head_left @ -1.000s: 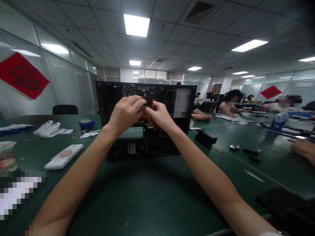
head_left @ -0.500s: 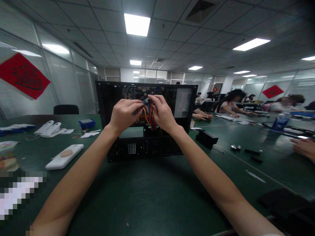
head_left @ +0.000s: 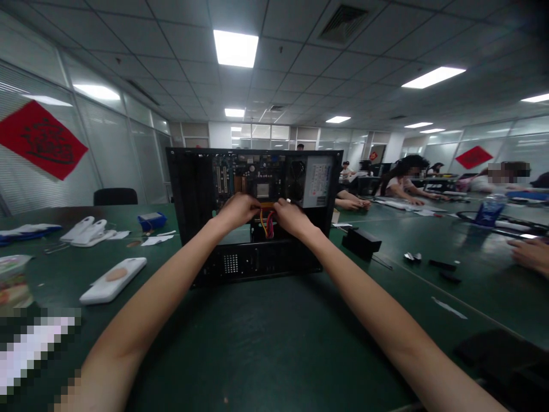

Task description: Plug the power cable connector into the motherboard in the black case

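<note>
Where the open case (head_left: 201,189) stands upright on the desk (head_left: 266,343), a bundle of thin, flexible wires (head_left: 268,222), red and yellow, hangs in a short loop at its middle. The left hand (head_left: 238,210) is curled just left of the wires and the right hand (head_left: 292,218) just right of them, both closed with fingertips pinched near the top of the bundle; whether they grip the wires themselves or a plug hidden behind the fingers cannot be told. The two hands sit close together, nearly touching. The case is a black metal box with hard, straight edges, its side off; inside show a circuit board (head_left: 253,180) studded with small parts, a round fan (head_left: 295,177), and a grey boxy power unit (head_left: 318,180) with a printed label at the upper right. Below the hands a perforated black panel (head_left: 257,263) runs along the bottom of the case.

The desk is a smooth, dark green surface, with open room between the case and the near edge. To the left lie a white oblong plastic shell (head_left: 112,280), more white pieces (head_left: 86,229) and a small blue box (head_left: 151,220). To the right sits a black block (head_left: 361,241). Another person's hand (head_left: 529,253) rests at the far right edge.
</note>
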A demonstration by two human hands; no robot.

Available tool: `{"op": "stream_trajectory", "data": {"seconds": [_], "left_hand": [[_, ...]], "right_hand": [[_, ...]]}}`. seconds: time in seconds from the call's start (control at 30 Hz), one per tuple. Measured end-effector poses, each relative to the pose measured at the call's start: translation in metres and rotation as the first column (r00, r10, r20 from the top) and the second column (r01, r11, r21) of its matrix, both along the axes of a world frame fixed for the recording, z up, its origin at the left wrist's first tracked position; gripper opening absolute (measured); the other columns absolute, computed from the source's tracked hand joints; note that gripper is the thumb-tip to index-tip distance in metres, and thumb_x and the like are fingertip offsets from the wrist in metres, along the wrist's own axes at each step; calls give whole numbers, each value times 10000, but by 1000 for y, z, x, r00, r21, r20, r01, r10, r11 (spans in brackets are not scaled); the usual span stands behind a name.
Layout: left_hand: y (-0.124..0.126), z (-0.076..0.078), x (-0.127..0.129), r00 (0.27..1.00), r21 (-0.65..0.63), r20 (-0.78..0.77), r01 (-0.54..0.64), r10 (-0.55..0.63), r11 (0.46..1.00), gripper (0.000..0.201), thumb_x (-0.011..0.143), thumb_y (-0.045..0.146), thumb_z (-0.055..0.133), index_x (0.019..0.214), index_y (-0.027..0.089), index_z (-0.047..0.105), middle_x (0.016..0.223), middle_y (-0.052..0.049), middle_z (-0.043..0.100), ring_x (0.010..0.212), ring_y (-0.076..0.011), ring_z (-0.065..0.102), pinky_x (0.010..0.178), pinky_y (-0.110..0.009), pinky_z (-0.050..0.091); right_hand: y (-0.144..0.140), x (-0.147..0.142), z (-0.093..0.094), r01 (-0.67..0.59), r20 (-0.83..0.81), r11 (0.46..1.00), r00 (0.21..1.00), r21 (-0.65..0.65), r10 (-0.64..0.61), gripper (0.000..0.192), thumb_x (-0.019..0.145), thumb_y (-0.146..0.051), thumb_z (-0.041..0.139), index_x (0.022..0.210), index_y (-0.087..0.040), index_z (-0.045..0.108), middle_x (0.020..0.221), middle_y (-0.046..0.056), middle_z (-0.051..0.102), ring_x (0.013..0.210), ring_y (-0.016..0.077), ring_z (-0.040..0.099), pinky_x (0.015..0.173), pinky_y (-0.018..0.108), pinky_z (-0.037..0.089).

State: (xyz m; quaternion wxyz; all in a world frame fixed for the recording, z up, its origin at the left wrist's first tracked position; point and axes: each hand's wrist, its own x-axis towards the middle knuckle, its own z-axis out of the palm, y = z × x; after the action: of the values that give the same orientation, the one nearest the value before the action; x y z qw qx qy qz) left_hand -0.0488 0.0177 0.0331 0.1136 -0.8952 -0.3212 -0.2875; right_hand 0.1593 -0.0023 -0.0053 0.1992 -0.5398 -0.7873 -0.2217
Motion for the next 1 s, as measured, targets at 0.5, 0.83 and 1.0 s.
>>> {"op": "stream_trajectory", "data": {"seconds": [0.5,0.83,1.0], "left_hand": [[32,-44,9,975,-61,-186,-131,118,989,265,864,175,628,1026,202,836,993,-108,802,948,-251,740,806,-298,521],[43,-47,8,975,-4,-204,-95,92,995,287,839,110,601,978,188,840,982,-124,800,936,-253,738,814,-312,512],[41,-47,11,970,-14,-204,-139,133,990,274,848,112,611,981,184,839,983,-117,801,949,-246,740,817,-293,506]], "right_hand": [[18,11,-17,-153,-145,970,981,-191,126,243,897,-229,653,1094,-135,760,1166,155,733,1095,249,664,880,277,457],[23,9,-18,-145,-110,969,986,-198,125,245,873,-277,648,1018,-136,785,1055,147,767,983,253,701,758,277,449],[23,8,-18,-136,-98,969,988,-207,118,270,886,-316,659,1056,-148,785,1091,141,770,998,238,703,760,259,452]]}}
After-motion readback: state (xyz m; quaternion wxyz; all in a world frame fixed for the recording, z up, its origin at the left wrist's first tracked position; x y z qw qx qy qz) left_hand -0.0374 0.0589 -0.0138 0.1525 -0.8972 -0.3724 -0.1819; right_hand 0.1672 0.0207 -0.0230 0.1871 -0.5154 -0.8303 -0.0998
